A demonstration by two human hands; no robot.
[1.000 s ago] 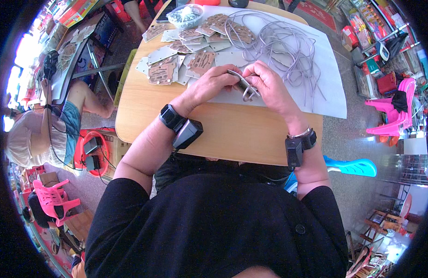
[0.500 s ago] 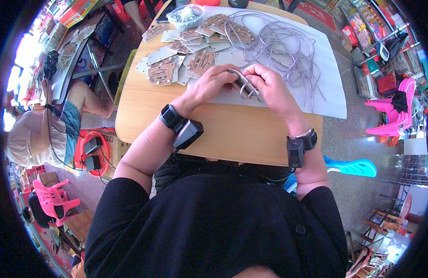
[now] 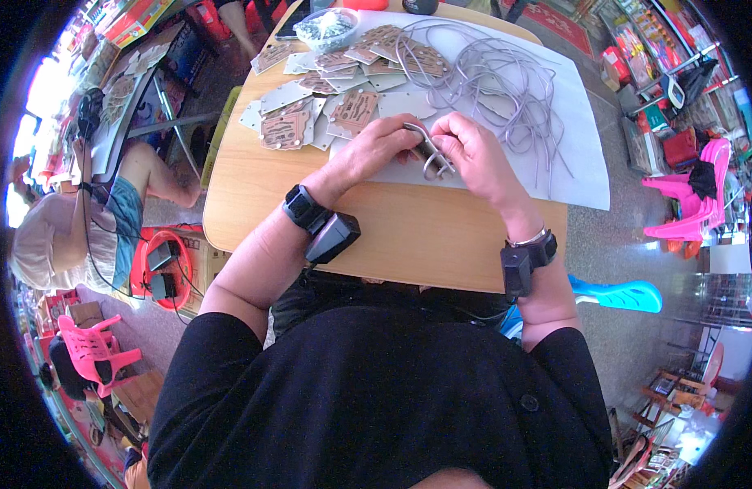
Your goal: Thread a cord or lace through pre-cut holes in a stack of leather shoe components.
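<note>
Card (image 3: 428,151), held between left hand (image 3: 378,147) and right hand (image 3: 479,159), nearly edge-on, face obscured

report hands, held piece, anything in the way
Left hand and right hand gripping. Flat piece between them, cord looped at edge. Cord tangle beyond, seemingly not blocking.

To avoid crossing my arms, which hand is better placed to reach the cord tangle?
Probably your right hand: it's nearer the cord tangle; your left hand is nearer the cards. Both hold the flat piece.

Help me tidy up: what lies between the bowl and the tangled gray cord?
The head view shows overlapping flat pieces between the bowl and the cord.
</note>
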